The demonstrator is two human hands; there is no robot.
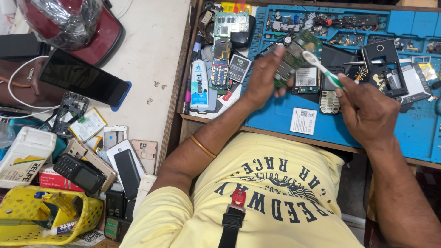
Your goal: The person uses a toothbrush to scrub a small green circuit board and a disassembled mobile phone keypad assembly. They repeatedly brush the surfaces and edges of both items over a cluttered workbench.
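Two bare hands work above a blue repair mat [367,124] that covers a wooden bench. My left hand [264,76] holds a green circuit board [294,57] tilted up off the mat, thumb and fingers pinching its lower edge. My right hand [365,110] grips the green-and-white handle of a toothbrush [321,68], fingers curled tight around it, with the white bristled head lying against the board's face.

I judge the board to be partway through a brushing: it is already out of its phone casing, and the brush is on it, but I cannot tell how much of its surface is clean. Nothing shows it refitted yet.

Just beside the hands on the mat lie a small keypad phone [329,98], a black phone frame [385,66] with its back open, and a white printed label [303,120]. The mat's upper trays hold small dark parts. To the left of the mat, a white glue tube [199,85] rests among more loose boards.

Well apart, on the pale table [151,41] at far left, sits a dark smartphone [82,78], a heap of old handsets [105,160], and a yellow basket [87,220]
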